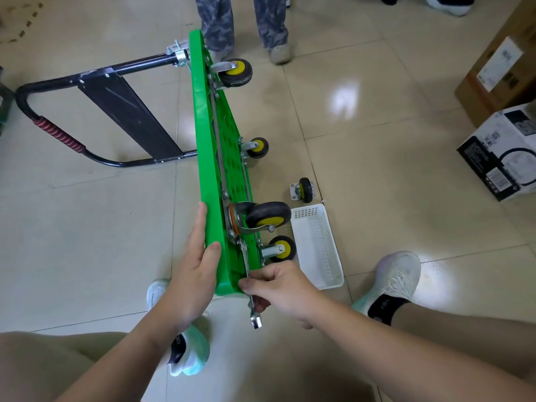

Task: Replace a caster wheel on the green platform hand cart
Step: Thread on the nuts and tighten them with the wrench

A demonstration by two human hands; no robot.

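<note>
The green platform cart (pixel 207 158) stands on its long edge on the tiled floor, underside facing right, black handle (pixel 58 132) lying out to the left. Several black casters with yellow hubs stick out of the underside; the nearest upper one (pixel 268 214) sits on a swivel bracket. My left hand (pixel 197 256) grips the platform's near top edge. My right hand (pixel 278 288) is shut on a metal wrench (pixel 251 291) whose far end reaches the bolts at that caster's plate. A loose caster (pixel 303 190) lies on the floor to the right.
A white plastic basket (pixel 317 248) lies on the floor beside the cart's near end. Cardboard and printed boxes (pixel 501 149) stand at the right. Another person's legs (pixel 246 24) stand just beyond the cart. My own feet (pixel 394 282) flank the near end.
</note>
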